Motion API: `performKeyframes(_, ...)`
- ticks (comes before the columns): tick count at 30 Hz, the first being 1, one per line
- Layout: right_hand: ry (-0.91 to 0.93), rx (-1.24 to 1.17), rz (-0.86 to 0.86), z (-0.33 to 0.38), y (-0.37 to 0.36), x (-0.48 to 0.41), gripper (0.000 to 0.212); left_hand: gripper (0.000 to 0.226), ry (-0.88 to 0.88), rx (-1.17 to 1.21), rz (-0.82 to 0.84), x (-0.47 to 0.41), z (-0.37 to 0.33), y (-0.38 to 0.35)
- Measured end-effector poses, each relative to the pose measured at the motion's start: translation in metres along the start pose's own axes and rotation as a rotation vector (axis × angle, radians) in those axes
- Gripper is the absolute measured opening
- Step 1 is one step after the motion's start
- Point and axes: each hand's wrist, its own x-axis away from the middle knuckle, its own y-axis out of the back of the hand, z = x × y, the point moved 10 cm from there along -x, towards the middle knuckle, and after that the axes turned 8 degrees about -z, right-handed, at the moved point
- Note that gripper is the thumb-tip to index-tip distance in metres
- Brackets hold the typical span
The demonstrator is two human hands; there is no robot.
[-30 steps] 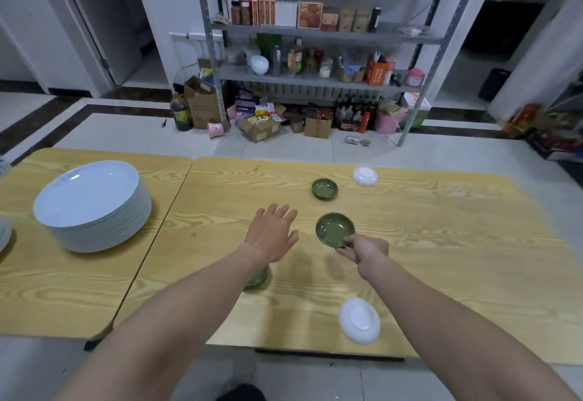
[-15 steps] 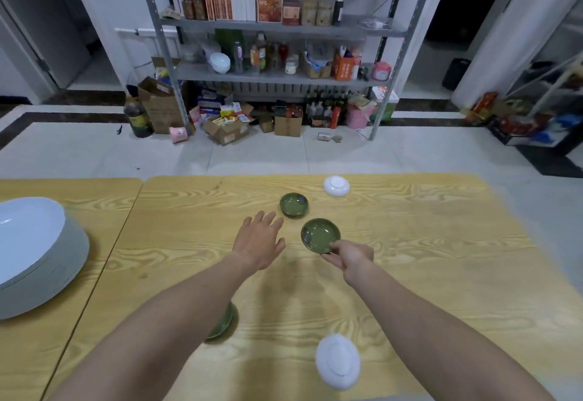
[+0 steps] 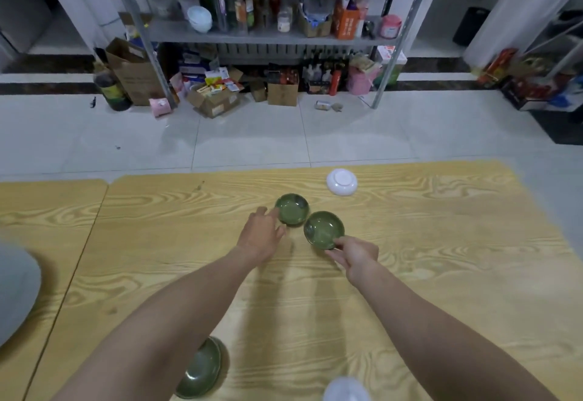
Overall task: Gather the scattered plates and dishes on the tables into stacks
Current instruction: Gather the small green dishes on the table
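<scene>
Your right hand (image 3: 356, 255) pinches the near rim of a green dish (image 3: 323, 229); your left hand (image 3: 262, 236) is loose, fingers straight, tips at the rim of a second green dish (image 3: 291, 209) just beside it. Beyond them a white dish (image 3: 341, 182) lies upside down on the wooden table (image 3: 457, 243), with stacked green dishes (image 3: 202, 369) near your left forearm.

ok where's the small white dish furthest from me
Head view: the small white dish sits near the far edge of the table, right of centre, just beyond the far green dish and the held green dish.
</scene>
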Motion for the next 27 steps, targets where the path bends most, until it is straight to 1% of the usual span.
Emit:
performKeyframes(5, -0.033, -0.031, -0.024, -0.002, -0.010, -0.021, 0.010, 0.048, 0.232, 0.314, -0.075, -0.032, 0.017, -0.016)
performKeyframes(10, -0.068, -0.039, -0.039, -0.007, -0.018, -0.041, 0.010, 0.063, 0.442, 0.488, -0.094, -0.055, 0.042, -0.049)
performKeyframes(13, -0.052, -0.051, -0.043, -0.004, -0.023, -0.049, 0.017, 0.062, 0.503, 0.584, -0.128, -0.067, 0.058, -0.070)
performKeyframes(16, -0.057, -0.056, -0.037, -0.006, -0.027, -0.055, 0.023, 0.050, 0.578, 0.715, -0.164, -0.069, 0.062, -0.071)
performKeyframes(19, -0.061, -0.056, -0.019, -0.005, -0.029, -0.054, 0.025, 0.041, 0.643, 0.834, -0.175, -0.063, 0.057, -0.065)
performKeyframes(23, -0.050, -0.080, -0.019, 0.003, -0.027, -0.052, 0.029, 0.041, 0.687, 0.900, -0.204, -0.056, 0.060, -0.064)
performKeyframes(27, -0.043, -0.084, 0.001, 0.007, -0.025, -0.043, 0.032, 0.042, 0.702, 0.940, -0.192, -0.039, 0.061, -0.062)
